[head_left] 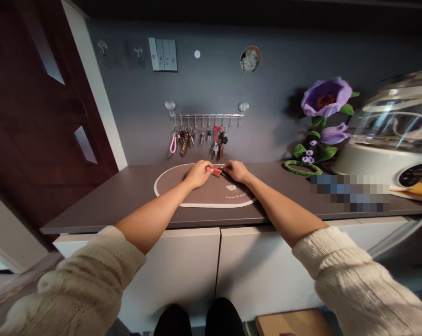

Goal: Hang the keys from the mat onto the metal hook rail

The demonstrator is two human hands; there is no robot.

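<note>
Both my hands are over the brown oval mat [197, 198] with a white border on the counter. My left hand [199, 174] is closed in a pinch at the left end of a small red flat piece [217, 171]. From the right, my right hand [236, 171] pinches near a small dark piece [222, 171] beside the red one. The items are too small to name, and what the right fingers grip is partly hidden. Behind the hands, a clear hook rail [207, 115] on the wall carries several keys on rings, among them a pink loop [173, 143] and a red strap [216, 134].
On the right of the counter [120, 198] stand purple artificial flowers [326, 98] with a green ring base and a white appliance [375, 163] with a clear top. White cabinet doors [176, 270] are below. A cardboard box [295, 323] lies on the floor.
</note>
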